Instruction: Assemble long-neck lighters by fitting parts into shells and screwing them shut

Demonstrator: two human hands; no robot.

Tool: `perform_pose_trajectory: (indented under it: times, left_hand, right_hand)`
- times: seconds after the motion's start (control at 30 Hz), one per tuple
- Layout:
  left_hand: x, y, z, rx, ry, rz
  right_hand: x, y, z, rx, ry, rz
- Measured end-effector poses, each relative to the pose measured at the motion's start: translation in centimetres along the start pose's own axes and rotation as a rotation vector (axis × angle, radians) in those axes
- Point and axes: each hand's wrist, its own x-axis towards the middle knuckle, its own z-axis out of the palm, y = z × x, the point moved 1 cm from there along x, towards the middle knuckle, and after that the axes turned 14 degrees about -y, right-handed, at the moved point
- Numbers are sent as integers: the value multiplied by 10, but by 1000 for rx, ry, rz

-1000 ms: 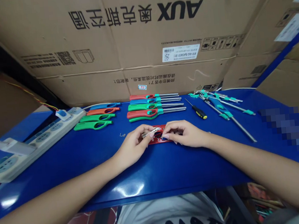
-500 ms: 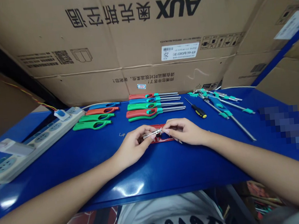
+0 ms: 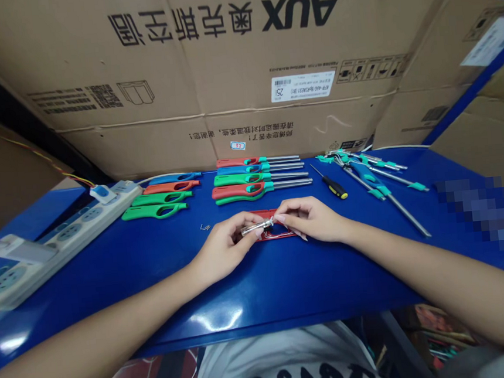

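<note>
My left hand (image 3: 226, 241) is closed around a small clear lighter fuel tank (image 3: 251, 228), held between thumb and fingers and tilted slightly up to the right. At the tank's pale valve end, the thumb and fingertips of my right hand (image 3: 314, 222) are pinched together; whatever small part they grip is too small to make out. Just below both hands a red lighter handle shell (image 3: 278, 236) lies on the blue table, with a thin white wire inside it. My fingers hide parts of the shell.
Assembled lighters (image 3: 239, 192) lie behind my hands, and loose handle shells (image 3: 157, 211) at left beside a power strip (image 3: 70, 231). Small metal pins (image 3: 205, 227) sit near my left hand. A screwdriver (image 3: 335, 187) and metal lighter tubes (image 3: 406, 213) lie right. Cardboard (image 3: 231, 55) stands behind.
Very little differs. My right hand has shifted slightly at the tank's valve end, while my left hand keeps its hold on the tank.
</note>
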Motion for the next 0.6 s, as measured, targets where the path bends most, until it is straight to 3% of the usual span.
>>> perform_pose_trajectory:
  times: [0.6]
  left_hand:
    - [1,-2,0,12,-6,11]
  right_hand:
    - [-1,2,-1,-9,-24,-17]
